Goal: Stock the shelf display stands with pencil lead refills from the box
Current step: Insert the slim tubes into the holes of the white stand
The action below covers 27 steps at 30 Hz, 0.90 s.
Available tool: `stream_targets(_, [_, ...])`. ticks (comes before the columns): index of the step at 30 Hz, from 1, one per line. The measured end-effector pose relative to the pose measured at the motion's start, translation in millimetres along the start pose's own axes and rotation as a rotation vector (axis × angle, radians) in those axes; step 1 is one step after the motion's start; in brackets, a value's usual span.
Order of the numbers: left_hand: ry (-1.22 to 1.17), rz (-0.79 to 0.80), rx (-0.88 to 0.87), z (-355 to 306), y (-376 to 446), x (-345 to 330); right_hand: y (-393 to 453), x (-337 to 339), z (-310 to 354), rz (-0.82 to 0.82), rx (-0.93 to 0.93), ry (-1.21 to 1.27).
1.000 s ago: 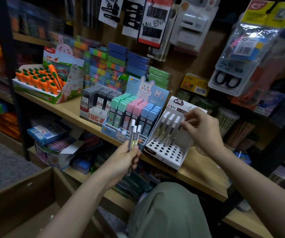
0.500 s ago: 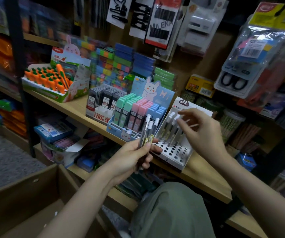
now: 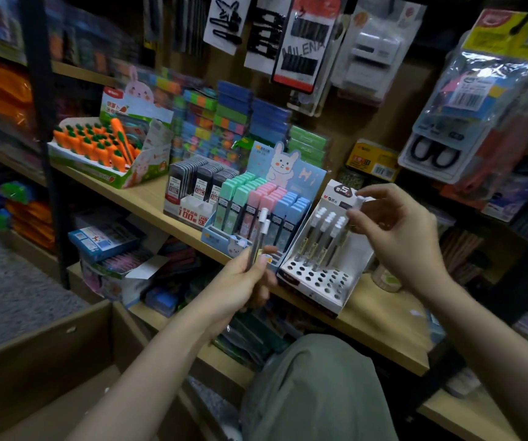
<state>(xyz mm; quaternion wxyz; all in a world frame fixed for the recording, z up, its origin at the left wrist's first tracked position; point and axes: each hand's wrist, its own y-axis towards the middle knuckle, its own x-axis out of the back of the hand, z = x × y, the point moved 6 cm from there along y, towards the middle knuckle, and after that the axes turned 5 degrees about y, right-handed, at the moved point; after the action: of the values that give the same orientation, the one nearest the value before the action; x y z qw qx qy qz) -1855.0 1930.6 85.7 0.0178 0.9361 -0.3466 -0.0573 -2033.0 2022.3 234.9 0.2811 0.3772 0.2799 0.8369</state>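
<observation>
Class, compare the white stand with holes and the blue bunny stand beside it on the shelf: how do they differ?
The white stand has round holes, most of them empty; the blue bunny stand is packed nearly full. The white stand holds slim clear tubes with white caps; the blue bunny stand holds flat cases with green, pink and blue tops. The bunny stand's backboard shows a cartoon rabbit; the white one's shows printed text. Both sit tilted back on the same wooden shelf.

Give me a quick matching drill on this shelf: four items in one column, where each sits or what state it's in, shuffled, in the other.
Items:
1. carrot display box
2. white perforated stand
3. left hand
4. right hand

States:
A. holds two white-capped refill tubes
B. pinches one white-capped tube above the stand
C. far left on the shelf
D. back rows filled, front holes empty

Pairs: 1-C, 2-D, 3-A, 4-B
</observation>
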Motion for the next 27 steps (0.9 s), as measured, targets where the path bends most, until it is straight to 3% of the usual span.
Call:
stream_targets(5, [-0.07,-0.01,0.072,11,3,-1,-11,5,-18,-0.027,0.063,-0.127])
stream_targets(12, [-0.121,-0.023,0.057,10,2,-4,-23,-7,-37,-0.069,0.044,-0.111])
stream_targets(20, [0.037,-0.046,0.047,17,1,-4,-12,-8,-47,-0.095,-0.036,-0.154])
stream_targets(27, [0.065,-0.075,0.046,17,2,-2,-10,-13,-47,-0.123,0.011,-0.304])
